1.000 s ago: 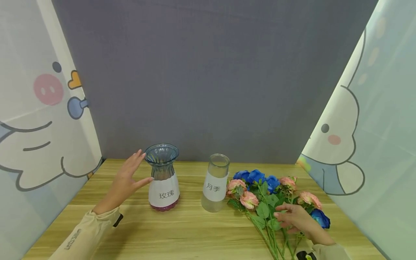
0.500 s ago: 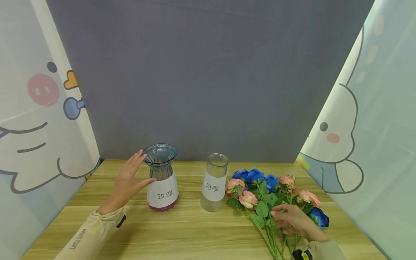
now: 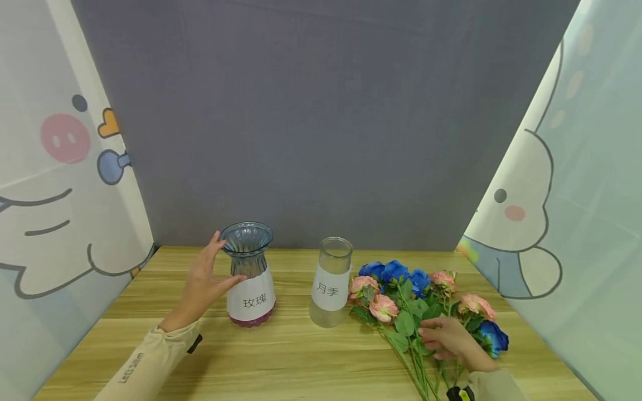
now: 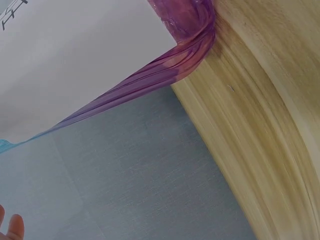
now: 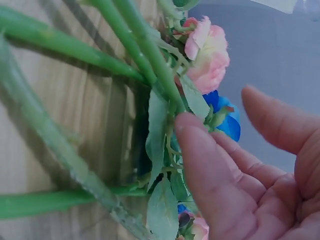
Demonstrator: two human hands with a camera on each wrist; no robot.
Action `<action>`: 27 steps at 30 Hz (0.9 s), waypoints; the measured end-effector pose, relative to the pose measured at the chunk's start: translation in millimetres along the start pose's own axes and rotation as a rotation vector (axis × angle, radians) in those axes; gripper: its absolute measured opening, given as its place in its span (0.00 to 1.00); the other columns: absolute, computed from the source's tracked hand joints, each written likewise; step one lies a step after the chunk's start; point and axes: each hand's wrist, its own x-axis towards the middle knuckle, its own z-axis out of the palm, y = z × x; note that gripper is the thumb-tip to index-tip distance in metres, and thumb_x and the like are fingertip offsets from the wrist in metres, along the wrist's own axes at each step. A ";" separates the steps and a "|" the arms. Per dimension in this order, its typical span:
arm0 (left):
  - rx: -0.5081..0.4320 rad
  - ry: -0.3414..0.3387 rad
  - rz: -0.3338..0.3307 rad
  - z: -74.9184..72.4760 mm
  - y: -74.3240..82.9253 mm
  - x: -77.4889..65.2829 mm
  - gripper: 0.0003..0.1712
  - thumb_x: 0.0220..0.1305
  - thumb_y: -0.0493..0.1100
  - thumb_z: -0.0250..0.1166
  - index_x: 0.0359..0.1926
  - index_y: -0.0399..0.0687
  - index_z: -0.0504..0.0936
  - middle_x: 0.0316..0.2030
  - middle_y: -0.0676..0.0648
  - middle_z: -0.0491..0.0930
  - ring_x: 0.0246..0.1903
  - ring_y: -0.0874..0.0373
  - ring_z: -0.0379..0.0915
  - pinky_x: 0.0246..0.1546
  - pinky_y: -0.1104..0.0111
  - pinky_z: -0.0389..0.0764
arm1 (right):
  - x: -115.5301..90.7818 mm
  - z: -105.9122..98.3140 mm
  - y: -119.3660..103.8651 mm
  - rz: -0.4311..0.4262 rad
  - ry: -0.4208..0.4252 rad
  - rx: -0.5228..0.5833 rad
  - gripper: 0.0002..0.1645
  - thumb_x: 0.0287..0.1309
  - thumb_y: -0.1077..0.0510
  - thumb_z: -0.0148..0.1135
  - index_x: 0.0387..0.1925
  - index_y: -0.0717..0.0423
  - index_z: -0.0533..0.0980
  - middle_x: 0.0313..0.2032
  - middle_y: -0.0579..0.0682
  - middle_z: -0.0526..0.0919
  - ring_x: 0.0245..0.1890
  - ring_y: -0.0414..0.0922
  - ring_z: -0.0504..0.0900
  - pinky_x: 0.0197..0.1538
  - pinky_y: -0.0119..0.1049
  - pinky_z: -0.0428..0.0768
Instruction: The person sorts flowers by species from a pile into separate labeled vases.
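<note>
My left hand (image 3: 204,284), thumb and fingers spread, is at the left side of a blue-to-purple glass vase (image 3: 247,266) with a flared rim. Its fingertips lie right at the rim and the thumb overlaps the white label. In the left wrist view the vase's purple base (image 4: 192,57) stands close, with fingertips (image 4: 16,226) at the lower left corner. Over the stems (image 3: 423,367) of a bunch of artificial flowers hovers my right hand (image 3: 451,338), loosely bent. The right wrist view shows leaves (image 5: 162,210) beside the index finger and nothing between finger and thumb.
A clear glass vase (image 3: 338,264) with a white label stands between the blue vase and the flowers. Blue blooms (image 3: 395,271) and pink blooms (image 3: 383,308) lie on the wooden table (image 3: 281,362). Grey cloth (image 3: 311,122) hangs behind, with cartoon-printed panels (image 3: 65,223) at the sides.
My left hand has moved slightly right, closer to the vase, its thumb now overlapping the label more. My right hand has shifted a little left over the stems.
</note>
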 end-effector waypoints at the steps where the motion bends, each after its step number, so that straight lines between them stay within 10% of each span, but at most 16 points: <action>1: -0.001 -0.003 -0.003 0.0 0.4 0.0 0.52 0.53 0.71 0.57 0.57 0.26 0.67 0.61 0.23 0.63 0.56 0.27 0.62 0.64 0.57 0.60 | 0.3 1.6 -0.4 0.003 0.014 -0.003 0.29 0.64 0.61 0.58 0.58 0.80 0.65 0.28 0.49 0.83 0.23 0.39 0.80 0.27 0.34 0.79; 6: -0.017 -0.024 -0.028 -0.1 1.1 -0.8 0.51 0.52 0.71 0.58 0.58 0.28 0.66 0.62 0.22 0.61 0.56 0.26 0.61 0.55 0.40 0.62 | 3.3 10.1 -0.1 -0.009 0.066 -0.044 0.26 0.62 0.66 0.58 0.55 0.83 0.66 0.21 0.50 0.77 0.17 0.38 0.71 0.23 0.33 0.70; 16: -0.009 -0.048 -0.050 -0.9 0.8 -0.6 0.53 0.51 0.73 0.56 0.58 0.28 0.64 0.64 0.25 0.60 0.58 0.27 0.61 0.52 0.36 0.62 | 9.3 14.9 7.7 -0.020 0.021 -0.127 0.06 0.59 0.67 0.60 0.28 0.66 0.79 0.16 0.47 0.73 0.15 0.37 0.70 0.22 0.30 0.72; 27: -0.016 -0.062 -0.060 -2.0 2.5 -0.5 0.53 0.51 0.73 0.56 0.59 0.29 0.64 0.65 0.25 0.59 0.58 0.26 0.60 0.51 0.35 0.62 | 12.7 23.1 5.6 0.072 0.079 -0.079 0.07 0.58 0.72 0.59 0.39 0.73 0.73 0.26 0.57 0.77 0.20 0.43 0.78 0.28 0.34 0.81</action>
